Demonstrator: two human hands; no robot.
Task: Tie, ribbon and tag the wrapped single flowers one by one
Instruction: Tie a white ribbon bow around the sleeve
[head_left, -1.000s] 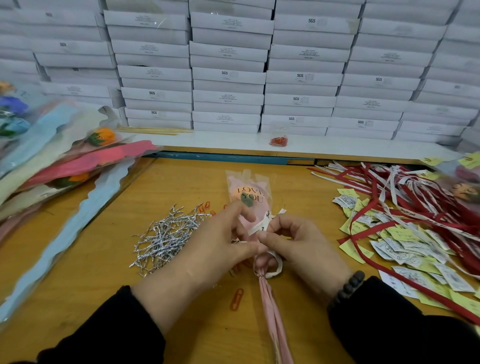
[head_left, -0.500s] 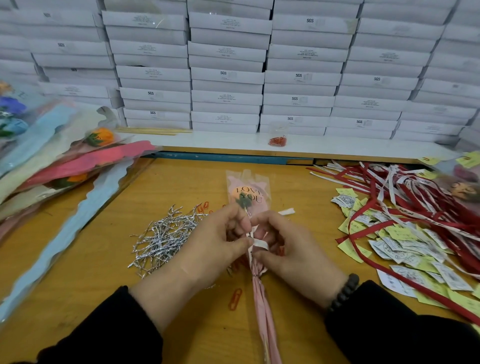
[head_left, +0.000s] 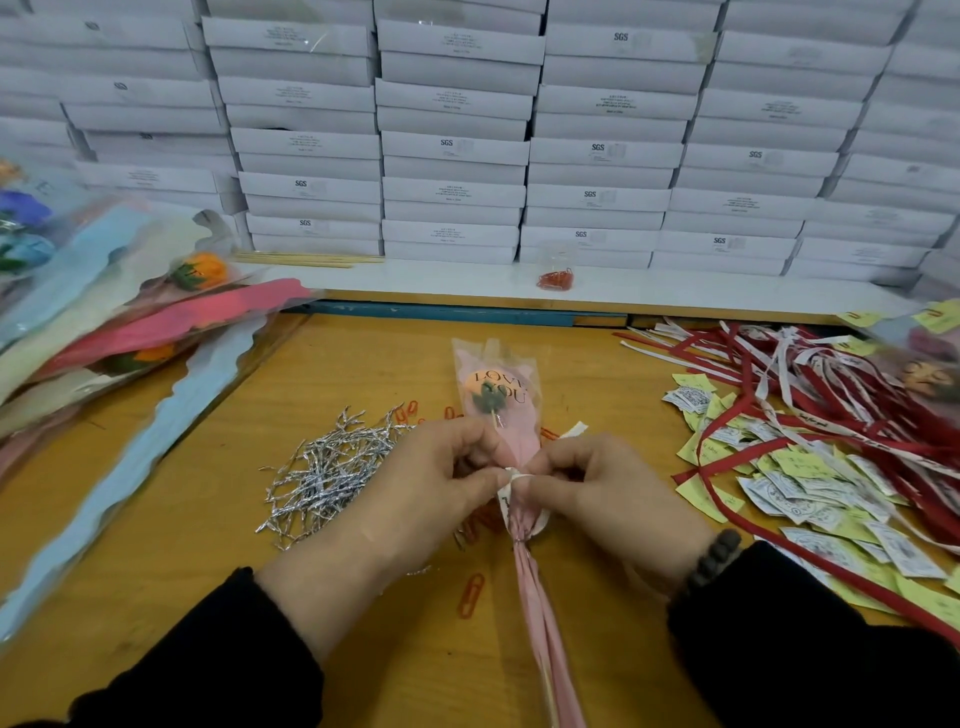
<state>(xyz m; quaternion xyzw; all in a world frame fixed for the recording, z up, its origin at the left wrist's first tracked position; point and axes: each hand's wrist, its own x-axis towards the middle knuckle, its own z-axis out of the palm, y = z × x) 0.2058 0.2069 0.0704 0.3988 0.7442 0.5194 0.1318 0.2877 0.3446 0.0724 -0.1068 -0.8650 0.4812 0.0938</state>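
A single flower in a pink "LOVE YOU" wrap (head_left: 498, 400) lies lengthwise on the wooden table (head_left: 332, 364), its gathered stem end pointing toward me. A white ribbon (head_left: 511, 480) is wound around the wrap's neck. My left hand (head_left: 431, 483) pinches the ribbon from the left, and my right hand (head_left: 597, 493) pinches it from the right; the fingertips meet at the knot. One ribbon end (head_left: 571, 431) sticks out above my right hand.
Silver twist ties (head_left: 332, 473) are heaped left of the hands. Red and white ribbons (head_left: 810, 395) and yellow and white paper tags (head_left: 810, 488) cover the right side. Wrapped flowers (head_left: 119, 322) pile at the left. Orange paper clips (head_left: 470, 595) lie loose. White boxes (head_left: 467, 145) are stacked behind.
The ribbon loop that hung below the hands has been drawn in tight around the wrap's neck. Both hands have closed together at the knot.
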